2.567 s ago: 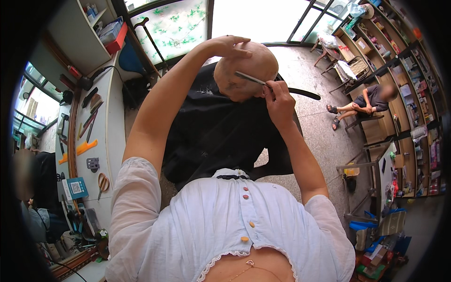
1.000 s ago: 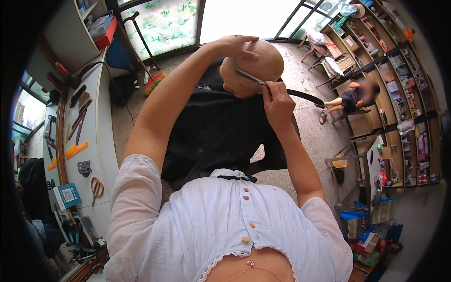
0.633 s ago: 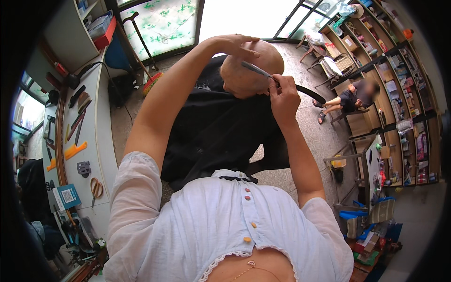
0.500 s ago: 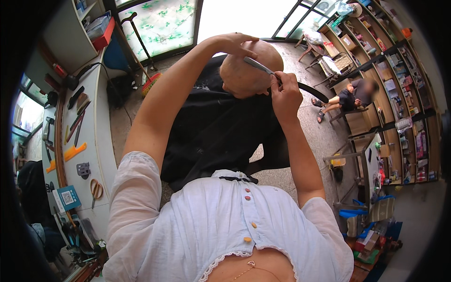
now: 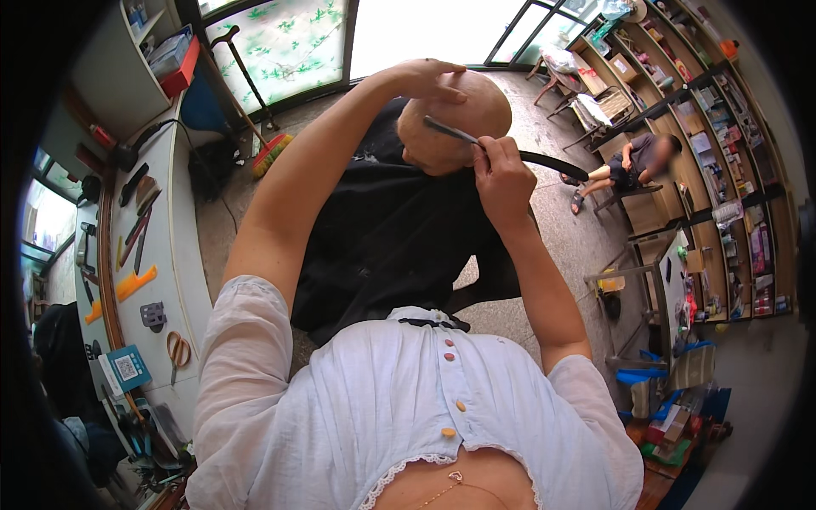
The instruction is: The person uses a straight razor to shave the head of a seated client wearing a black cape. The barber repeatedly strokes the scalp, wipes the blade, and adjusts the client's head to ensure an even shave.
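Observation:
A bald head (image 5: 480,102) of a seated person is in front of me, and a black cape (image 5: 391,238) covers the body below it. My left hand (image 5: 432,81) lies on top of that head, fingers stretched out and thumb apart. In my right hand (image 5: 504,170) I grip a straight razor (image 5: 449,129) between thumb and fingers, close to the head's side. Its metal blade lies along the scalp, pointing left, and its dark curved handle sticks out to the right.
On the left counter (image 5: 183,280) lie scissors (image 5: 178,350), an orange comb (image 5: 136,283) and other tools. A walking stick (image 5: 240,68) and a broom (image 5: 272,155) stand behind. At right, a person (image 5: 642,161) sits before shelves (image 5: 722,170).
My right hand has moved a little left and down the head, bringing the razor blade lower on the scalp. My left hand stays nearly where it was.

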{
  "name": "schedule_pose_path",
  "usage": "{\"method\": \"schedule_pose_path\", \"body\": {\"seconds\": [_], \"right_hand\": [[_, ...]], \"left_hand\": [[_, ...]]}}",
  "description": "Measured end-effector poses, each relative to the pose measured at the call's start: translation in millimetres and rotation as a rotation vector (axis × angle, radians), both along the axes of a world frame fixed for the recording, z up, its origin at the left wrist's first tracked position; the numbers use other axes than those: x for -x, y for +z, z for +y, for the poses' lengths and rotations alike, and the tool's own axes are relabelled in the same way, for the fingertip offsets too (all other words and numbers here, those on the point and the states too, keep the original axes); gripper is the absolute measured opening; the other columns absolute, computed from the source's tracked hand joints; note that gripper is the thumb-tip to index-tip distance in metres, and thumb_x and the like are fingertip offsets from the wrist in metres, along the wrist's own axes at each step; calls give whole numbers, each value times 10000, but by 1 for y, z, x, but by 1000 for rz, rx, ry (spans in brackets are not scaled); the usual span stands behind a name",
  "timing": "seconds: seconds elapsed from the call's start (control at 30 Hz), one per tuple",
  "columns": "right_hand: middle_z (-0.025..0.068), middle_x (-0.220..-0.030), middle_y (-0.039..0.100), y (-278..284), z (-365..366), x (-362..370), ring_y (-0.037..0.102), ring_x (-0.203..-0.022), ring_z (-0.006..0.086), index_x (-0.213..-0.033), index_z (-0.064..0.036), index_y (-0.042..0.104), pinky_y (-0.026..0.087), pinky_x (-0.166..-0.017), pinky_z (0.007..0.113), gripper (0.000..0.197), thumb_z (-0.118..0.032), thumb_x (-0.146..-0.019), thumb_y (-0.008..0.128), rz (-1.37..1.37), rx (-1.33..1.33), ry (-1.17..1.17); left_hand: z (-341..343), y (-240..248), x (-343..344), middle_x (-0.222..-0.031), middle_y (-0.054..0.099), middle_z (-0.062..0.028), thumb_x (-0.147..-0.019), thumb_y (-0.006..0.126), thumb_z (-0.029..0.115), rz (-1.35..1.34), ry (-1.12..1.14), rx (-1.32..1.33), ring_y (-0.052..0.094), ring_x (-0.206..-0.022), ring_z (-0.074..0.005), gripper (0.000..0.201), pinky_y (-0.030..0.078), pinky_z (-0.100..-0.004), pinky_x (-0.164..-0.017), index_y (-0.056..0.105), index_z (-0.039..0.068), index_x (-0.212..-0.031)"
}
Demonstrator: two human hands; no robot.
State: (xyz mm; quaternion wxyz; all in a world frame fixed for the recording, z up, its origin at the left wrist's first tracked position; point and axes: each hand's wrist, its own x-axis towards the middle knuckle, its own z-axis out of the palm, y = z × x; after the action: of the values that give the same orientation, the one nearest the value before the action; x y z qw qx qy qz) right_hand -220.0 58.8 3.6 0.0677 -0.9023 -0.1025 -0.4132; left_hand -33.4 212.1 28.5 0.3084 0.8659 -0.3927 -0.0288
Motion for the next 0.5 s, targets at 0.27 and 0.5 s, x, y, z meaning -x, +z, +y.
{"method": "schedule_pose_path", "body": {"seconds": [0.27,0.5], "right_hand": [[42,-773,540,2,-3,-3,583,-556,235,-881,-104,618,472,-502,315,96,-187,-837,640,-19,-15,-16],[47,-788,562,-6,1,-2,610,-606,253,-895,-100,618,482,-507,340,102,-174,-834,653,-30,-7,30]], "left_hand": [[-4,-3,0,-1312,514,-178,-728,706,546,1,55,-7,500,-1199,-358,741,410,-442,-997,480,211,-1349],[1,-2,4,-1308,518,-176,-735,700,550,-27,53,7,508,-1192,-351,735,419,-430,-983,474,224,-1354]]}}
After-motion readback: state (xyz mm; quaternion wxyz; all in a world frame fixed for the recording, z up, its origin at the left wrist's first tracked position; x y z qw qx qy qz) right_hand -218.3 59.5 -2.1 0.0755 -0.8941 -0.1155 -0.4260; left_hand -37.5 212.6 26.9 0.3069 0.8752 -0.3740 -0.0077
